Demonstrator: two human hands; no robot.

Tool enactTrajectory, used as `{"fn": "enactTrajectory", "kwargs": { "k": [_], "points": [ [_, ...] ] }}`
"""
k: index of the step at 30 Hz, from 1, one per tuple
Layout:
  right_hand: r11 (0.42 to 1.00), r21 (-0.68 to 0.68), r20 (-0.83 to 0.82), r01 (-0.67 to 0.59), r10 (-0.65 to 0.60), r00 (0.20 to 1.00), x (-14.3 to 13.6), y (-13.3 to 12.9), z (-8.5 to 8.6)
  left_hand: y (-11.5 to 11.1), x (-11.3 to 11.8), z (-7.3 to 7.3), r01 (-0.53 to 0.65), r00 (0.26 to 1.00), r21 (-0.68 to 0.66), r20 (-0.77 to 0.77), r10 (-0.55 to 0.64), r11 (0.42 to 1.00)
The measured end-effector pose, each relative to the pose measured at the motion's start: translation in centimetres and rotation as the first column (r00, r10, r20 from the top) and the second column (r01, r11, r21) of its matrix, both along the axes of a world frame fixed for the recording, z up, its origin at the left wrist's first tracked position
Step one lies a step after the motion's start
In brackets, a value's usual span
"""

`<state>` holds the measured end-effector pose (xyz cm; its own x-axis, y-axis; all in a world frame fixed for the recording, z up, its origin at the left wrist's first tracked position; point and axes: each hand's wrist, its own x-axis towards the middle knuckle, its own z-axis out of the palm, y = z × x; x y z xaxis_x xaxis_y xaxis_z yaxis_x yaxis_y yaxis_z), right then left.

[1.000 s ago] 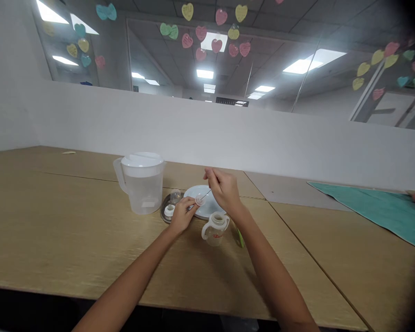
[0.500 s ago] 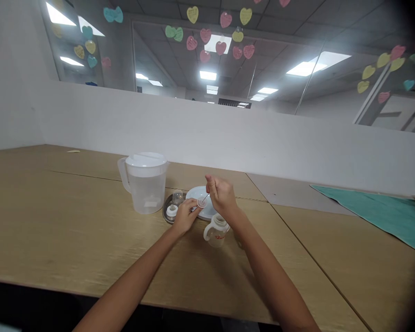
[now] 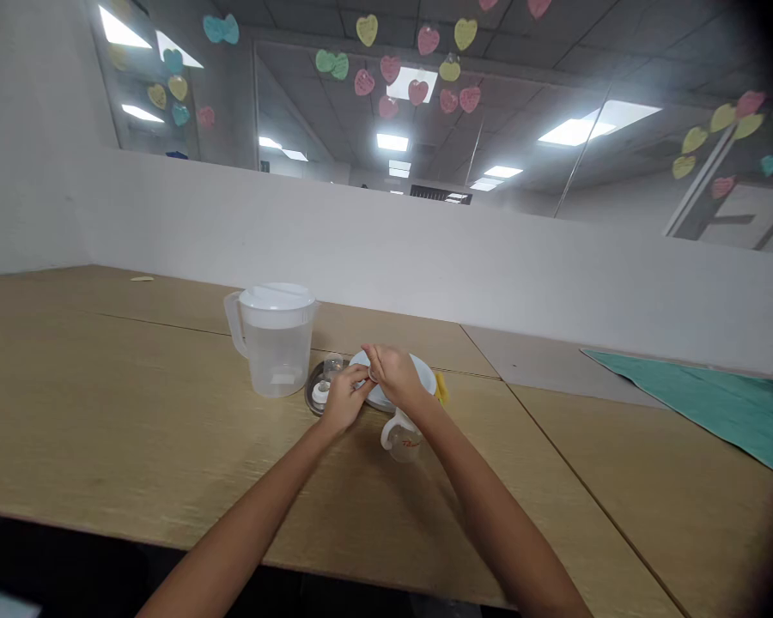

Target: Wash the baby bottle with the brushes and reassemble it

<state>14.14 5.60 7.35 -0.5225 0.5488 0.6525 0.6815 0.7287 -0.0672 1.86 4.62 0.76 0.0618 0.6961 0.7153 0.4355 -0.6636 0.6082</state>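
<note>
My left hand [image 3: 346, 396] is closed on a small round whitish piece [image 3: 373, 374], mostly covered by my fingers. Against it, above a white plate [image 3: 423, 374], my right hand [image 3: 392, 374] is closed; what its fingers hold is hidden. A clear bottle with a white handle [image 3: 404, 441] stands upright just below my right wrist. Left of my left hand, a round metal tray [image 3: 313, 402] bears a white ring collar [image 3: 320, 392] and a clear cap [image 3: 333, 366]. The lidded clear pitcher [image 3: 278, 348] stands beyond the tray to the left.
Something yellow [image 3: 441, 388] lies by the plate's right edge. A green cloth [image 3: 702, 396] is spread at the right, with part of a person's hand at its far edge. A white wall [image 3: 386, 249] runs behind the wooden table [image 3: 135, 412].
My right hand has come down and left onto the round piece at my left fingers. The thin stick seen between them earlier is now hidden. The yellow thing has come into view.
</note>
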Motion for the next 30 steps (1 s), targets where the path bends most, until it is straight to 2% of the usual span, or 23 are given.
{"fn": "enactTrajectory", "kwargs": {
  "k": [2, 5, 10, 13, 22, 26, 30],
  "points": [
    [0.999, -0.017, 0.041, 0.032, -0.031, 0.999, -0.1, 0.1, -0.1, 0.1, 0.0, -0.1, 0.005, 1.000, 0.000, 0.007, -0.005, 1.000],
    [0.999, 0.029, 0.068, 0.045, -0.047, 0.997, -0.1, -0.4, 0.3, 0.3, 0.0, -0.2, 0.014, 1.000, -0.004, 0.023, -0.014, 1.000],
    [0.992, 0.040, 0.006, 0.117, -0.118, 0.993, 0.3, -2.1, 2.1, 0.3, 0.0, -0.1, 0.027, 0.997, -0.024, 0.068, -0.025, 0.999],
    [0.988, 0.016, 0.068, 0.154, -0.155, 0.986, 0.6, -2.6, 2.8, 0.1, 0.0, 0.2, 0.029, 0.997, -0.029, 0.076, -0.027, 0.999],
    [0.991, 0.027, 0.271, 0.128, -0.131, 0.954, 0.3, -0.9, 1.2, 0.8, -0.6, 0.1, -0.007, 0.989, -0.006, 0.146, 0.008, 1.000],
    [0.991, 0.018, 0.214, 0.134, -0.134, 0.968, 0.3, -0.9, 1.1, 0.8, -0.9, 0.2, 0.000, 0.984, 0.003, 0.180, 0.000, 1.000],
    [0.994, 0.014, 0.134, 0.110, -0.111, 0.985, 0.4, -0.9, 1.2, 0.8, -1.1, 0.2, -0.042, 0.984, -0.014, 0.175, 0.043, 0.999]
  ]
}}
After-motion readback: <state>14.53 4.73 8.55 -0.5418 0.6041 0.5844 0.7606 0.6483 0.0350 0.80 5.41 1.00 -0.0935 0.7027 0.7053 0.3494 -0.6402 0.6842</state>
